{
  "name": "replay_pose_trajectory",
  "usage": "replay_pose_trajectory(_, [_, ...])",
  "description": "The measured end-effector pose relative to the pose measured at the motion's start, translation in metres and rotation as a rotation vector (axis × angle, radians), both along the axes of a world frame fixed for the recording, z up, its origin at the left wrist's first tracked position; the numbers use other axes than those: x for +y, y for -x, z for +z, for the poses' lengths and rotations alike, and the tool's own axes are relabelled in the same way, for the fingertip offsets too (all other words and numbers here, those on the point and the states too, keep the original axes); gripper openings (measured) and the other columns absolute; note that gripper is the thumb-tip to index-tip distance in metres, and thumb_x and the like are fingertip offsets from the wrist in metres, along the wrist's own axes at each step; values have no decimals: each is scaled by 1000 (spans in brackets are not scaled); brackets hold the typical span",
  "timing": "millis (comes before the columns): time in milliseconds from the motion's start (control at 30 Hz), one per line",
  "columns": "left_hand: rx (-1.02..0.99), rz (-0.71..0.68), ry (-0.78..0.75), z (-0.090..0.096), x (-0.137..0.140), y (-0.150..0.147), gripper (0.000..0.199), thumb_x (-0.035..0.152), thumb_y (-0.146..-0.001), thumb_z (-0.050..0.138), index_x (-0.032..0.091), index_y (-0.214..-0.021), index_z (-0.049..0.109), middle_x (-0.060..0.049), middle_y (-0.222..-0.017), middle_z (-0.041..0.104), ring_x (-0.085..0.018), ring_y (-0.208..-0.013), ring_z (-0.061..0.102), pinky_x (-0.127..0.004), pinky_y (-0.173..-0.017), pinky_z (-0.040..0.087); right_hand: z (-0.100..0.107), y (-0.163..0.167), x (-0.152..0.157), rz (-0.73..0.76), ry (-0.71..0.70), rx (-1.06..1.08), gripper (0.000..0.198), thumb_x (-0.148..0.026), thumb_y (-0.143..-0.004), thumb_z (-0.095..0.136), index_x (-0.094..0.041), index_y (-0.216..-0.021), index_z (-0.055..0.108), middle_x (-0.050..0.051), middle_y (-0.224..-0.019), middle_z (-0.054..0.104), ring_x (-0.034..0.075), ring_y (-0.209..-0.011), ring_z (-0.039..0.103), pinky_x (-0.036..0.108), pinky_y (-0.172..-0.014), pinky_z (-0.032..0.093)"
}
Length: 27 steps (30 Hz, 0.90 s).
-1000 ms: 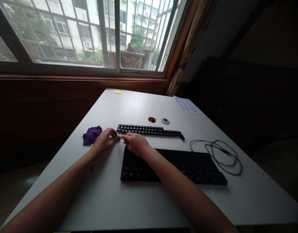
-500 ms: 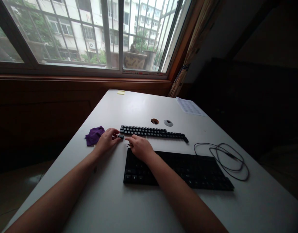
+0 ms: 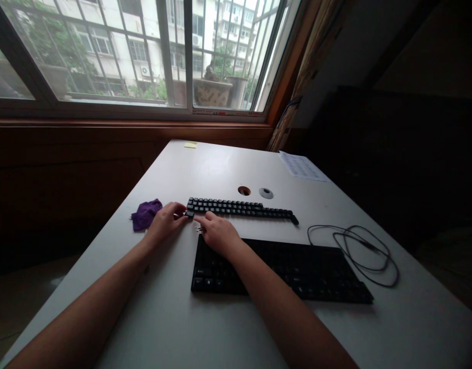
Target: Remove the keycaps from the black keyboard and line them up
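Note:
My left hand (image 3: 167, 220) pinches a black keycap (image 3: 189, 214) between thumb and fingers, low over the white table. Just behind it runs a block of removed keycaps (image 3: 228, 207), lined up in rows. Its front left end lies right by the held keycap. My right hand (image 3: 220, 233) has its index finger stretched toward that keycap, while the other fingers curl in over the back left of a black keyboard (image 3: 274, 264). Thin wire-like pieces (image 3: 199, 228) show beneath the right fingers; whether they are held or lying there is unclear. My right forearm hides part of the keyboard.
A purple cloth (image 3: 145, 214) lies left of my left hand. The keyboard's cable (image 3: 359, 241) coils on the right side of the table (image 3: 162, 318). Farther back are a cable hole (image 3: 244, 191), its round cover (image 3: 266, 193), a printed sheet (image 3: 302, 166) and a yellow note (image 3: 190, 145).
The keycap in my left hand has come slightly nearer to the front left end of the rows. My right hand stays beside it. The whole view has shifted a little.

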<state>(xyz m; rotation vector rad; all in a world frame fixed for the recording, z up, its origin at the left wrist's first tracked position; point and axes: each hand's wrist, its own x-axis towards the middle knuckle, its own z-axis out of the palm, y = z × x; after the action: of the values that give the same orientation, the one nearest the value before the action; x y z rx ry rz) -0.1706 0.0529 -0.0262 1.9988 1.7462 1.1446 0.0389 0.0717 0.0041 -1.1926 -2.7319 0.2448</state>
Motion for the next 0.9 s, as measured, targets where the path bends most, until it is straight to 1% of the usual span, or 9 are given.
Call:
replay_pose_trajectory(300, [8,11,-23,-2,1,1,20,37,-83,64,19,-91,63,-5,-89,66,-19,-77,65,-32,-72,55,-1,2,2,-17,55,-17,47,-27,-95,44,-34,-141,46,6,-121,58,22,-98,63,33,-82,48])
replay_pose_trajectory(467, [39,27,-21,-4,2,2,19,36,-84,65,19,-93,62,-5,-89,66,-19,-77,64,-32,-72,53,-2,2,4,-11,46,5,47,-28,-94,45,-34,-140,48,6,-120,59,22,-98,63,33,-81,48])
replay_pose_trajectory(633, [64,35,-36,-6,3,3,20,38,-84,64,19,-92,62,-4,-87,65,-19,-76,63,-32,-71,52,-2,2,4,-16,68,-15,49,-28,-93,45,-34,-142,45,6,-122,59,22,-100,63,33,-82,48])
replay_pose_trajectory(900, [63,34,-26,-5,2,2,19,37,-84,64,19,-92,62,-4,-87,65,-19,-76,63,-32,-70,52,-4,3,5,-18,63,0,49,-28,-93,45,-34,-141,46,6,-121,59,23,-99,63,34,-82,49])
